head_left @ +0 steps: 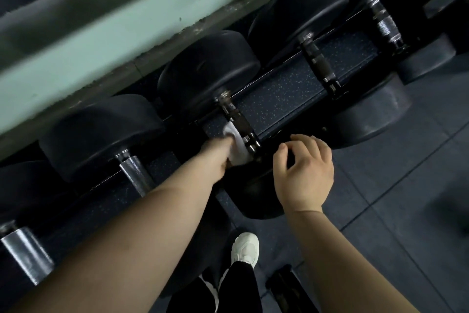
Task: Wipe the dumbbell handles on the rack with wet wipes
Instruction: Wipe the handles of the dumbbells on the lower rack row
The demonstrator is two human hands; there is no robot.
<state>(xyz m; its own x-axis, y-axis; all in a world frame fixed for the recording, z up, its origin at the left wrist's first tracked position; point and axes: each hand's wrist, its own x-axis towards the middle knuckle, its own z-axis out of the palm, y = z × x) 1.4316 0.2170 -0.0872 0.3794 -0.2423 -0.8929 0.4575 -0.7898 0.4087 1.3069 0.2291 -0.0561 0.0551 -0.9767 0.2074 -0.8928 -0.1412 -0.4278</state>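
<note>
The rack (269,135) is seen running on a diagonal from the lower left to the upper right of the frame, set against a pale green wall (101,41) in the upper left. A row of black dumbbells is laid across it. The one being worked on is the centre dumbbell (208,69), whose near head is largely covered by the hands.

The right hand (304,173), just right of centre, is held with fingers spread and loosely bent, and nothing is gripped in it. It sits over the near head, but whether contact is made cannot be told. The left hand (215,153), at centre, is closed around the wet wipe (236,145), which is pressed to the near end of the handle (239,123).

Only the near end and left flank of the handle appear to be covered by the wipe. The step would be done well if the wipe were wrapped further round the bar and drawn along it toward the far head, with a twist so that the underside is reached. The knurled middle should be given firm pressure, since grime is likely held there. The dumbbell could be steadied by the right hand to prevent rolling. The handle to the upper right (322,64) and the silver handle to the lower left (137,173) would be taken afterwards.
</note>
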